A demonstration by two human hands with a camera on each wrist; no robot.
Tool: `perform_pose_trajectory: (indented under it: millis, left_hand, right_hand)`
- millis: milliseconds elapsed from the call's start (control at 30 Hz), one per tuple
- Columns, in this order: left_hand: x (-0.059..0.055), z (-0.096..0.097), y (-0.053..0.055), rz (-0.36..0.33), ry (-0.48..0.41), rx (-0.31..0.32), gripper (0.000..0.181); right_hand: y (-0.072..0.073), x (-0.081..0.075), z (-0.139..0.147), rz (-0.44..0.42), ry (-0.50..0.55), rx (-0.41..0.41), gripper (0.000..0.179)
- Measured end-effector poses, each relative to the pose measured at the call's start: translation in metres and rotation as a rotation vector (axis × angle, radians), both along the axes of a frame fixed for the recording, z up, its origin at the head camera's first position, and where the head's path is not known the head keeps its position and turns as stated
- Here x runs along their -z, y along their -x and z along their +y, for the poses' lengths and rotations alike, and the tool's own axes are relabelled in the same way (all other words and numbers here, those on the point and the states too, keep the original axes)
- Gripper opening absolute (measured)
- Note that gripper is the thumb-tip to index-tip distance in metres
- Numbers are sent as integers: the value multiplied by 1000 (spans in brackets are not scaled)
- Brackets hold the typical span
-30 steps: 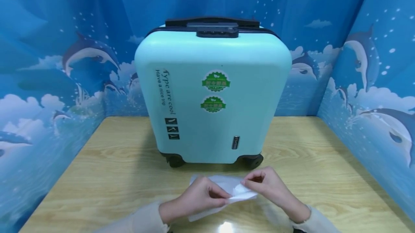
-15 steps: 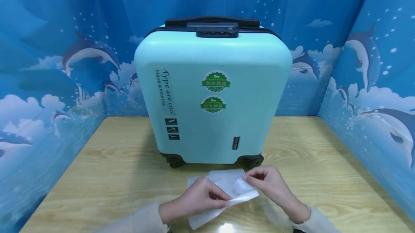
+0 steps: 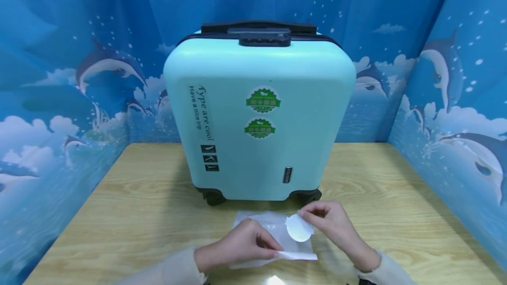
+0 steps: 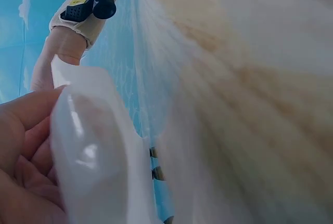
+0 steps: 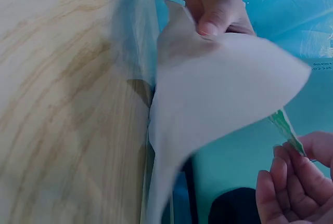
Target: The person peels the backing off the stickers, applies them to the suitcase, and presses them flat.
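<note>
In the head view my right hand (image 3: 328, 223) pinches the upper edge of a round sticker (image 3: 299, 228), its white back turned up. The right wrist view shows this sticker (image 5: 283, 128) edge-on, with green print, between thumb and fingertips. My left hand (image 3: 253, 242) pinches a whitish, semi-transparent backing sheet (image 3: 273, 222) along its near edge. In the left wrist view the glossy sheet (image 4: 91, 151) bends up from the thumb and fingers. Behind both hands a mint-green suitcase (image 3: 237, 161) stands upright, bearing two green round stickers (image 3: 259, 128) on its front.
Everything lies on a wood-grain table (image 3: 130, 214). The suitcase's black wheels (image 3: 215, 197) rest close beyond the sheet. Blue curtains (image 3: 376, 12) printed with dolphins stand behind and at both sides. Light reflects off the table near its front edge.
The round sticker has come away from the sheet into my right fingers and now shows its white back. The sheet's near right corner has swung lower. My left hand has barely moved.
</note>
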State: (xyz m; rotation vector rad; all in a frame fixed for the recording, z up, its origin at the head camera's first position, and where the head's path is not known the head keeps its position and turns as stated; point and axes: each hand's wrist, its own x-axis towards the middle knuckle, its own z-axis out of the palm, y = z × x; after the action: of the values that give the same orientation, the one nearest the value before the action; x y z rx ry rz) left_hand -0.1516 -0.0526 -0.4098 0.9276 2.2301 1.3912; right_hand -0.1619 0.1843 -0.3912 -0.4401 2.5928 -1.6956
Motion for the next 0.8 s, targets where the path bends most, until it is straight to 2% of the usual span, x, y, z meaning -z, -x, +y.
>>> perform_pose_trajectory:
  millis: [167,400,467,600,800]
  left_hand:
    - [4,0,3,23,36,38,10]
    - [4,-2,7,-104,38,29,11]
    - [5,-3,7,-120,27,28,12]
    - [4,-4,7,-122,5,13,13]
    - [-6,-6,8,-151,-14,-41,16]
  right_hand:
    - [0,-2,-2,26,15,-7,10]
    - [0,-5,-5,32,12,2,9]
    - [0,-5,-7,44,24,1,8]
    - [-1,-5,-10,132,68,-18,8]
    - [0,-11,-15,293,87,-2,3]
